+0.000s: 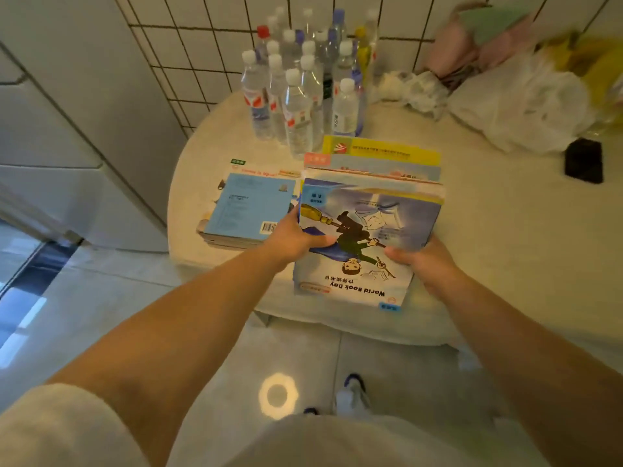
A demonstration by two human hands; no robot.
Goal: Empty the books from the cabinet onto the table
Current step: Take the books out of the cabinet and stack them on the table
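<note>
I hold a stack of thin picture books [367,210] over the near part of the round white table [488,237]. Its top cover is blue with a cartoon figure and reads "World Book Day" upside down. My left hand [296,237] grips the stack's left edge, thumb on the cover. My right hand [421,261] grips its near right corner, thumb on top. The far end of the stack lies over other books [381,153] with yellow and pale blue covers. To the left a second pile [246,210] with a light blue back cover lies on the table.
Several clear water bottles [300,89] stand at the table's back. Crumpled white plastic bags [512,106] and a black object [585,160] lie at the back right. A white cabinet [77,136] stands at the left. Tiled floor and my shoe [354,392] are below.
</note>
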